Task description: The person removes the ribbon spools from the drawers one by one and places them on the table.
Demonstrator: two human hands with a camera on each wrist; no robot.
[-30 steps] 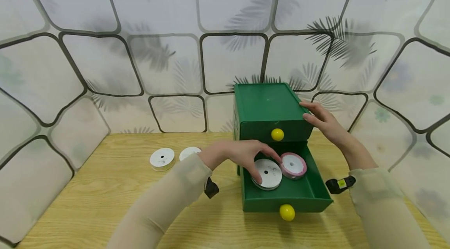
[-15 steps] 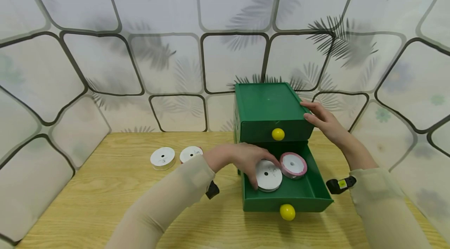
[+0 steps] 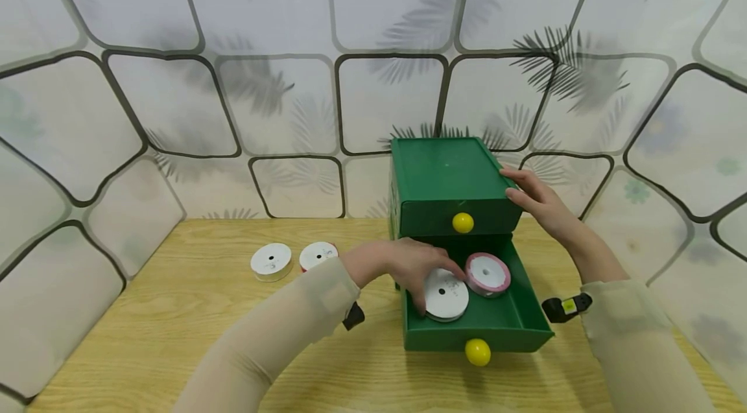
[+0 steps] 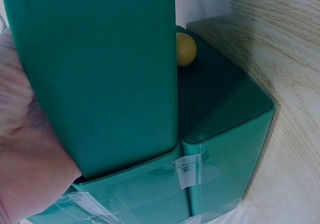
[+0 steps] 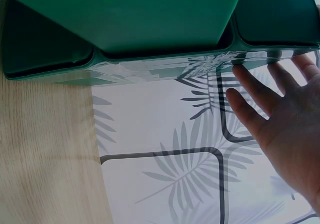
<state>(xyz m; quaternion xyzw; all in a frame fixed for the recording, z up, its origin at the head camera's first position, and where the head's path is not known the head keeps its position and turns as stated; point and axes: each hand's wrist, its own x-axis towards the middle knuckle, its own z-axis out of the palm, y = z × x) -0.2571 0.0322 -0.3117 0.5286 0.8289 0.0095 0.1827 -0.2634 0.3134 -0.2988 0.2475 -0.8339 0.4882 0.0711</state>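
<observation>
A green drawer cabinet (image 3: 449, 170) stands on the table with its open drawer (image 3: 496, 319) pulled out. Inside lie a white ribbon spool (image 3: 448, 299) and a pink-edged ribbon spool (image 3: 489, 272), side by side. My left hand (image 3: 408, 265) reaches into the drawer, thumb and fingers curved round the edge of the white spool. The left wrist view has only the drawer's outer side, so the spool is hidden there. My right hand (image 3: 539, 199) rests its fingertips on the cabinet's right upper edge, fingers fairly straight; the right wrist view has these fingers (image 5: 255, 87) against the cabinet's side.
Two more white-faced ribbon spools lie left on the wooden table: one spool (image 3: 271, 260) farther out, another spool (image 3: 318, 254) partly behind the left sleeve. A yellow knob (image 3: 478, 353) juts from the pulled-out drawer. The closed top drawer has another yellow knob (image 3: 463, 223). A patterned curtain (image 3: 280, 108) surrounds the table.
My left thumb has shifted from over the white spool's face to its left edge, and the spool has slid slightly toward the drawer front. My right hand has stayed put.
</observation>
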